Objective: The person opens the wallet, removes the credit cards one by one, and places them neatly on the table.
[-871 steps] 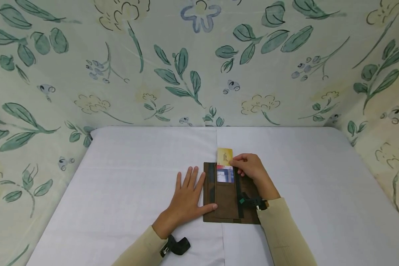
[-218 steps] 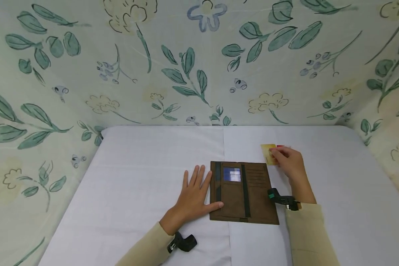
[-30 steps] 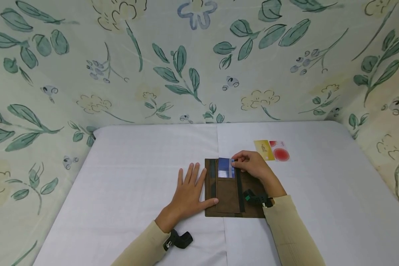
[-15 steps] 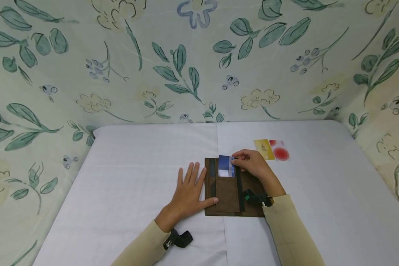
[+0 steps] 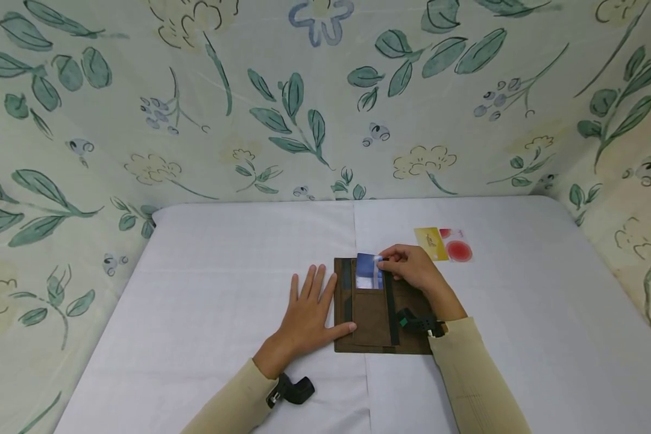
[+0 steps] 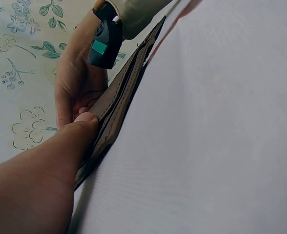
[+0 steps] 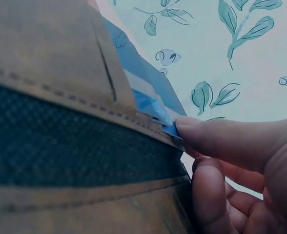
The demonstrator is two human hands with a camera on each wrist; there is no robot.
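A brown wallet (image 5: 370, 319) lies spread on the table, dark strips along its inner panels. My left hand (image 5: 304, 316) rests flat beside it with fingers spread, the thumb on the wallet's left part. My right hand (image 5: 412, 265) pinches the right edge of a blue card (image 5: 366, 265) at the wallet's top. The card's upper end stands slightly above the top edge; its lower end sits in the pocket. In the right wrist view, thumb and fingers hold the blue card (image 7: 155, 92) by its corner, next to the stitched leather.
A yellow card (image 5: 430, 243) and a white card with red circles (image 5: 458, 251) lie side by side behind the right hand. White cloth (image 5: 222, 289) covers the table. A floral curtain (image 5: 314, 120) hangs behind and at both sides.
Over the last second the blue card has risen a little out of its pocket. Long before, the yellow card was at the wallet; it now lies beyond it. My left hand has stayed put.
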